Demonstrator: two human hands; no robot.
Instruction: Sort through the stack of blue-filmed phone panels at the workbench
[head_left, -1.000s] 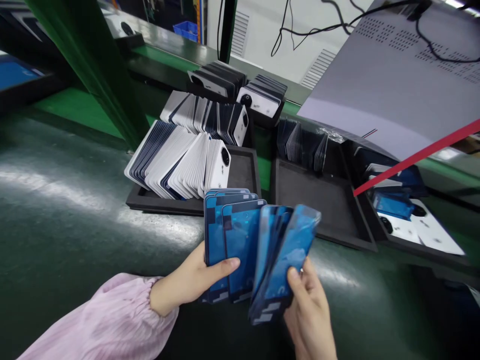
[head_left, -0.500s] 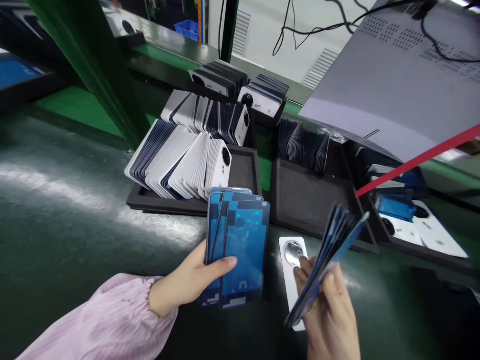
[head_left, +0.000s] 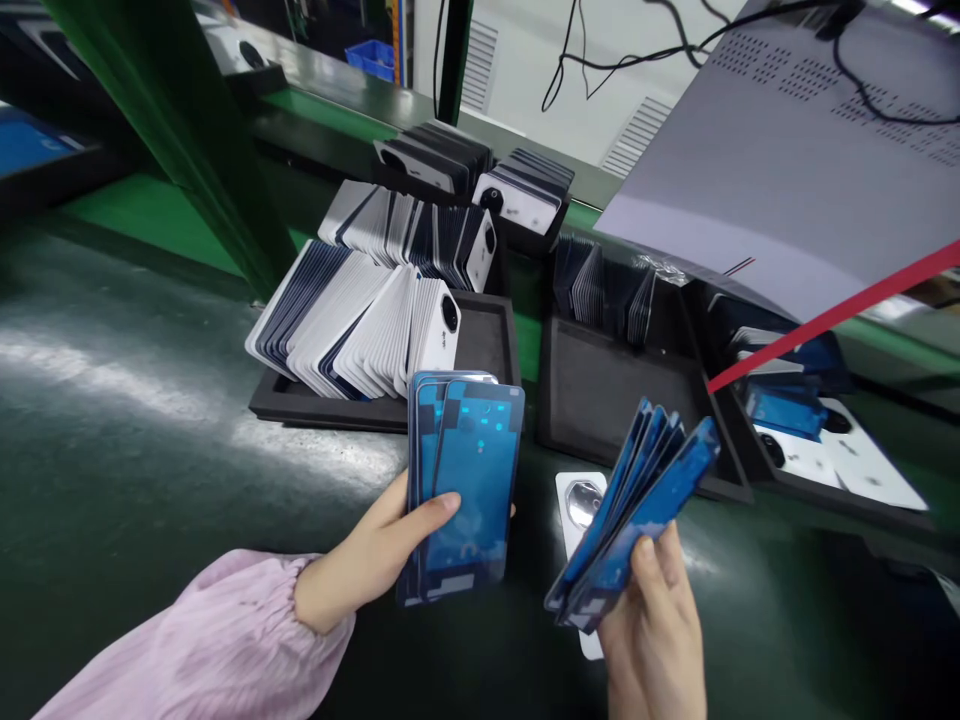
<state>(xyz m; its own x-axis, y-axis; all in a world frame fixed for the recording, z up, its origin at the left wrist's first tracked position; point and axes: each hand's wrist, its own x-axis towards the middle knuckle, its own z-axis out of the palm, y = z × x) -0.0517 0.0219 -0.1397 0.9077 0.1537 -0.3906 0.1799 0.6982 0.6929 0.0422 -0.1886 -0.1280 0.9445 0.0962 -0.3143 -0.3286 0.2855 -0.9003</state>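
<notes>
Two fanned stacks of thin, stiff, glossy blue-filmed phone panels, left hand clamped on one stack, right hand on the other, look light and slippery, best pinched by their edges.

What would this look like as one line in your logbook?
left hand: holds blue panels | right hand: holds fanned panels | white cover: on table

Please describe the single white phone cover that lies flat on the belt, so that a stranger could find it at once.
Start at the dark conveyor belt and go to the two hands near its front edge. Between them, partly behind the fanned blue covers held in the right hand, lies the white cover. It alone lies flat and single, showing a round shiny camera ring, while other white covers stand packed in a black tray.
</notes>
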